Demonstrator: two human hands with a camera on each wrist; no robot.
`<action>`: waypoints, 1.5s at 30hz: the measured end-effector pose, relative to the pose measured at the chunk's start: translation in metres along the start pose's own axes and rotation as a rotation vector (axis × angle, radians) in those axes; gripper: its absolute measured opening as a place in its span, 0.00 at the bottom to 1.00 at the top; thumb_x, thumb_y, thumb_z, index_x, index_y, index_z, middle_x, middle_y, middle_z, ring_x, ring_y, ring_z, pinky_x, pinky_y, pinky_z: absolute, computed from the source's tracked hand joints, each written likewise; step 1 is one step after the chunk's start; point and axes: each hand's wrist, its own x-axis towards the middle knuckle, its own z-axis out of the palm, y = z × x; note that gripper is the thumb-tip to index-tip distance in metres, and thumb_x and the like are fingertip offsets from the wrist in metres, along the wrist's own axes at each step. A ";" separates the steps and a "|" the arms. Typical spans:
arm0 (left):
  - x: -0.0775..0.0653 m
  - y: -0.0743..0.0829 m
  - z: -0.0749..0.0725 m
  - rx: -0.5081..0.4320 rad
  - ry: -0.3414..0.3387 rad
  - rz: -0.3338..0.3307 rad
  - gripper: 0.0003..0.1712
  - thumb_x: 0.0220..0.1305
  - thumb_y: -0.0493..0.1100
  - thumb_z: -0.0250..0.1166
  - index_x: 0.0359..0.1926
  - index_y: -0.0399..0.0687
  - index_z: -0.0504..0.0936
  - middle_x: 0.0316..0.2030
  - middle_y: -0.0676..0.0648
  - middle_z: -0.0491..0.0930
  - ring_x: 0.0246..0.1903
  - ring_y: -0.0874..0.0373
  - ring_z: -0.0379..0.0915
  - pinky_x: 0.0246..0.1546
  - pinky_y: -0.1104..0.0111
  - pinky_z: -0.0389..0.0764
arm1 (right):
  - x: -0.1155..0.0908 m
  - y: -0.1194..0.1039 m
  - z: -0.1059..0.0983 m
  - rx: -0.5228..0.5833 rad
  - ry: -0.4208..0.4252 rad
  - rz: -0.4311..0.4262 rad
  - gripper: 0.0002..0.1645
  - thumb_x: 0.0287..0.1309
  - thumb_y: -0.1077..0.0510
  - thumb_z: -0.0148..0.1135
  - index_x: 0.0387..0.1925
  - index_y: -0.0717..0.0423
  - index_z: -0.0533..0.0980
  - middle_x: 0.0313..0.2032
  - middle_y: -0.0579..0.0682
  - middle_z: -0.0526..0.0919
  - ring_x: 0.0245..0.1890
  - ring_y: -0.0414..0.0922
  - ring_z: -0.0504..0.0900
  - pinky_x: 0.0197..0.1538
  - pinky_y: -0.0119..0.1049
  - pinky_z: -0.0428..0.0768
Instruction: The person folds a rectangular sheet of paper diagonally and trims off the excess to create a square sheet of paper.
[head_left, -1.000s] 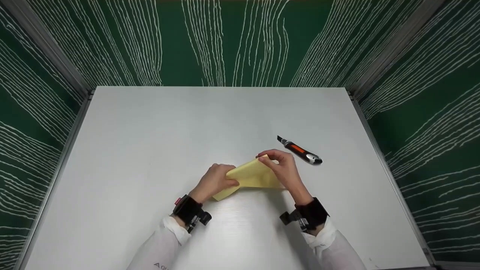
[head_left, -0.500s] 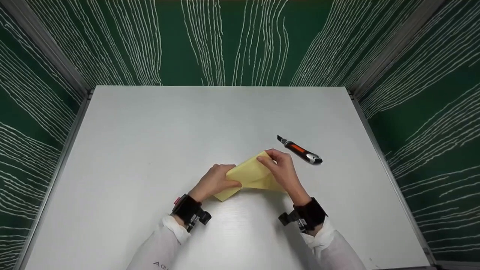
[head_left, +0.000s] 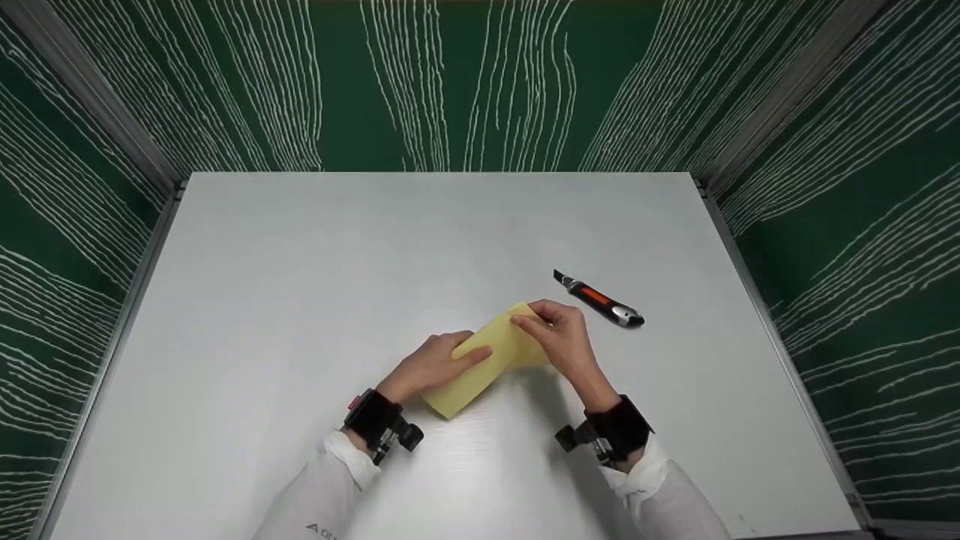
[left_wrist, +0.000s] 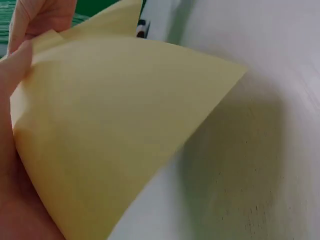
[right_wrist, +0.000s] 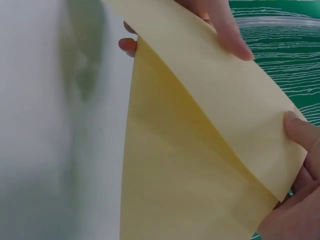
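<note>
Both hands hold a sheet of yellow paper (head_left: 476,379) above the white table. A fold runs along its upper edge, and the right wrist view shows one layer of the paper (right_wrist: 230,105) lying over another. My left hand (head_left: 427,366) grips the left part, its thumb across the front and its other fingers behind. With thumb and fingers, my right hand (head_left: 561,334) pinches the upper right corner. In the left wrist view the near part of the paper (left_wrist: 110,115) bows outward, its lower corner loose over the table.
A utility knife (head_left: 598,298) with a black and orange handle lies on the white table (head_left: 315,262), just beyond the right hand. Its blade is out and points to the far left. Green walls (head_left: 480,82) with white lines surround the table on the far side and both sides.
The left thumb has slid up and right across the paper. The front flap has swung down toward the lower left, showing more below the left hand. The knife has not moved.
</note>
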 end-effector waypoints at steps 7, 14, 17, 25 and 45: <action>0.002 0.002 0.001 -0.017 0.054 0.010 0.27 0.61 0.73 0.48 0.41 0.62 0.78 0.22 0.56 0.76 0.18 0.65 0.70 0.19 0.71 0.70 | -0.001 -0.001 -0.002 -0.014 0.001 -0.022 0.07 0.50 0.63 0.69 0.30 0.65 0.83 0.27 0.54 0.85 0.23 0.34 0.76 0.27 0.24 0.73; 0.003 0.000 0.001 0.030 0.170 0.096 0.14 0.60 0.60 0.61 0.35 0.57 0.81 0.21 0.57 0.76 0.18 0.67 0.65 0.19 0.76 0.65 | -0.001 -0.001 -0.002 -0.019 -0.016 -0.042 0.07 0.50 0.62 0.69 0.31 0.64 0.83 0.28 0.56 0.85 0.24 0.35 0.76 0.27 0.24 0.74; 0.004 0.001 0.001 0.068 0.211 0.122 0.11 0.59 0.54 0.64 0.33 0.53 0.82 0.21 0.56 0.76 0.18 0.67 0.63 0.20 0.76 0.62 | -0.001 -0.001 -0.002 -0.031 -0.022 -0.048 0.08 0.50 0.63 0.68 0.31 0.65 0.83 0.29 0.58 0.85 0.24 0.35 0.75 0.27 0.24 0.72; 0.004 0.000 0.000 0.125 0.256 0.118 0.09 0.55 0.51 0.68 0.31 0.51 0.85 0.27 0.54 0.86 0.21 0.67 0.68 0.23 0.75 0.66 | 0.000 -0.001 -0.002 -0.028 -0.064 -0.036 0.07 0.52 0.65 0.67 0.33 0.65 0.81 0.31 0.58 0.84 0.27 0.37 0.75 0.31 0.24 0.74; 0.004 -0.002 0.000 0.007 0.164 0.103 0.08 0.51 0.47 0.71 0.31 0.49 0.86 0.26 0.53 0.84 0.21 0.67 0.69 0.22 0.76 0.68 | 0.002 0.002 0.000 0.048 -0.067 -0.069 0.07 0.57 0.60 0.63 0.34 0.60 0.84 0.34 0.58 0.87 0.31 0.43 0.81 0.36 0.26 0.75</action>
